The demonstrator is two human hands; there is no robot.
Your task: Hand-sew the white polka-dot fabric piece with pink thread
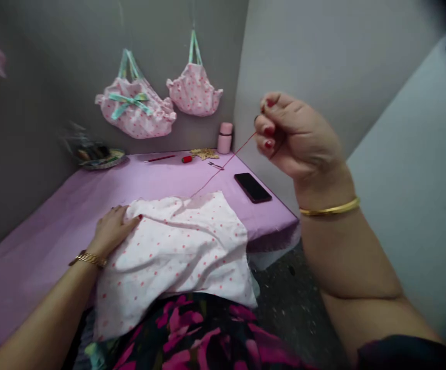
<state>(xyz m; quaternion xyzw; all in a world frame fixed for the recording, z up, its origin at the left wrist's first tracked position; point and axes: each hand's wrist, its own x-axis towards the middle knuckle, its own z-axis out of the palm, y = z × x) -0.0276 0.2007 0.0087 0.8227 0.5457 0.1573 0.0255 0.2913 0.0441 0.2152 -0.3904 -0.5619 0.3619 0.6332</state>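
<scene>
A white cloth with red dots [184, 246] lies over the table's front edge and the lap. My left hand [113, 228] rests on its upper left corner, the thumb lying on the fabric. Raised at the upper right, my right hand [290, 133] is closed in a pinch. From its fingers a red thread [236, 153] runs taut, down and to the left, to the cloth's top edge. Whether a needle is between the fingertips cannot be made out.
On the pink-covered table [72, 205] lie a black phone [252, 187], small snips [215, 165], a red spool [186, 159], a pencil [160, 159] and a tray [105, 160]. A pink bottle [225, 139] stands behind. Dotted fabric bags [140, 115] hang on the wall.
</scene>
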